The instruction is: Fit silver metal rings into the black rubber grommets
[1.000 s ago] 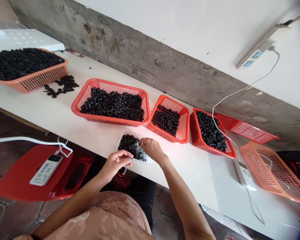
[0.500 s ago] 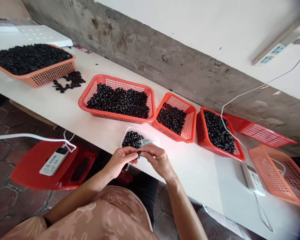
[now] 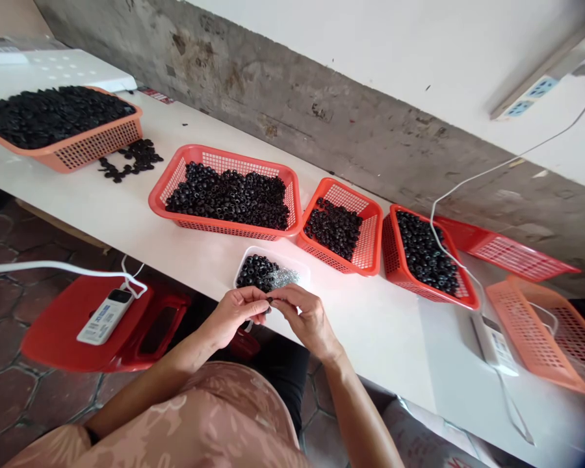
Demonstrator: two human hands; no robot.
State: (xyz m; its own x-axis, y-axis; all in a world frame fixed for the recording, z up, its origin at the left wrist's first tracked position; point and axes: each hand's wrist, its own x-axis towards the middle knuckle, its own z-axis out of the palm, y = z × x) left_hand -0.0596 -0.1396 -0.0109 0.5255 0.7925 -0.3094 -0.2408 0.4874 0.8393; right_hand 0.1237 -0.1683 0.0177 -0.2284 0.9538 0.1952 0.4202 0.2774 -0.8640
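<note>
Between my fingertips is a small black part (image 3: 269,303), mostly covered, its exact kind too small to make out. My left hand (image 3: 241,313) pinches it from one side, and my right hand (image 3: 303,317) is closed on it from the other, the fingertips meeting. Just beyond my hands stands a white plastic tray (image 3: 238,265) at the table's near edge. It holds black ring-like parts (image 3: 258,272) on its left side and tiny shiny silver pieces (image 3: 283,278) on its right.
Behind the tray, red baskets (image 3: 224,227) (image 3: 370,259) (image 3: 394,250) hold black parts. An orange basket (image 3: 95,144) heaped with black pieces is far left, loose pieces (image 3: 134,159) beside it. A white cable (image 3: 487,172) crosses the right basket. A power strip (image 3: 104,318) lies on a red stool (image 3: 53,331).
My view has shifted very slightly. Both hands stay together over the tray's near edge, still pinching the small black part, with only small finger movements.
</note>
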